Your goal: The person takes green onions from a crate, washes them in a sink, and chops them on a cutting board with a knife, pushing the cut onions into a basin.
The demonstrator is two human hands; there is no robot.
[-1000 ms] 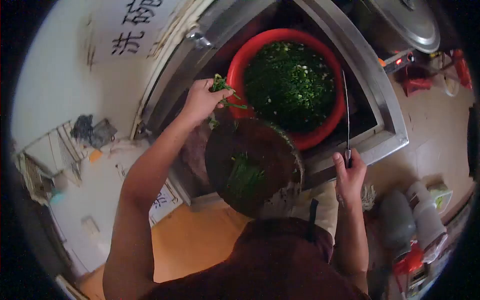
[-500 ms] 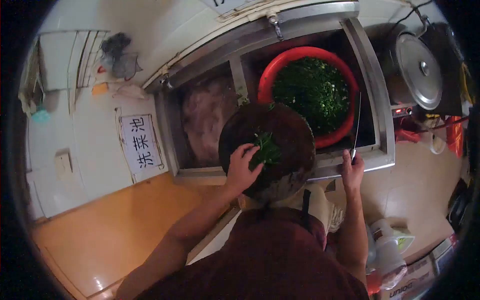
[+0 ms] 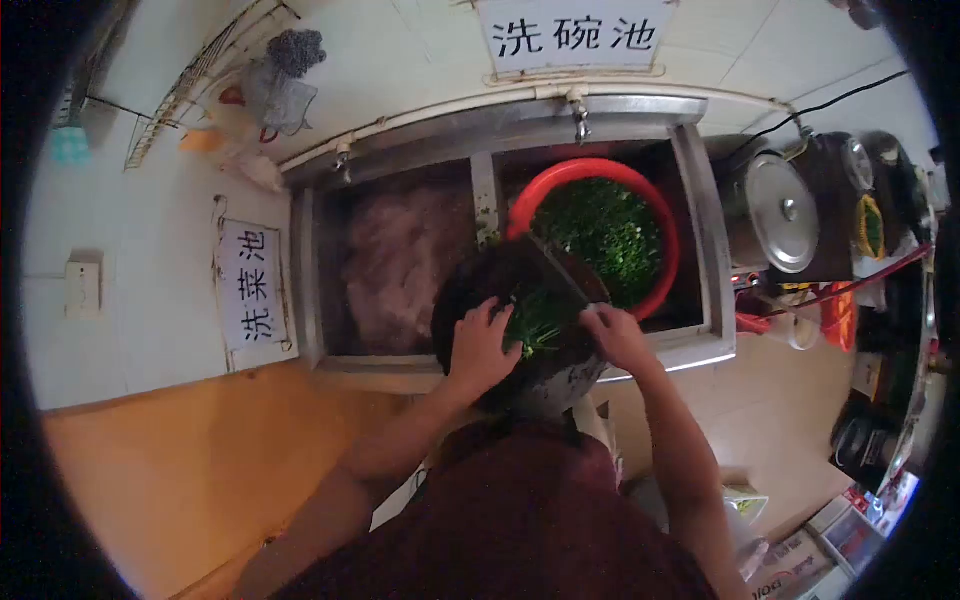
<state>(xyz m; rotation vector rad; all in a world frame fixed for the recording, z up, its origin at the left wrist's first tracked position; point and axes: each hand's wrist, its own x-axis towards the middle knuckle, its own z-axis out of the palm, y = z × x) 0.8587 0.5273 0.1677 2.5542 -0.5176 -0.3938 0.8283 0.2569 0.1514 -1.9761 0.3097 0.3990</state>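
Note:
My left hand [image 3: 483, 345] rests on the left of a round dark chopping block [image 3: 575, 380], its bent fingers against a small bunch of green stalks [image 3: 535, 322] that look like scallions or chives. My right hand [image 3: 618, 338] is closed round the handle of a kitchen knife [image 3: 563, 272]. The blade slants up and left over the block, to the right of the bunch; whether it touches the block I cannot tell. Just behind stands a red basin [image 3: 658, 200] full of chopped greens [image 3: 610, 235], partly hidden by the block's far edge.
The left sink basin [image 3: 325, 335] contains a pale pinkish mass [image 3: 390, 265], unclear in kind. A metal divider [image 3: 484, 190] separates it from the right sink, where the red basin stands. Two taps [image 3: 580, 120] are on the back wall. At right is a lidded pot [image 3: 785, 215].
My right hand has brought the knife leftward from beside the red basin to over the chopping block. My left hand stays at the bunch. The head view has tilted up, showing more wall.

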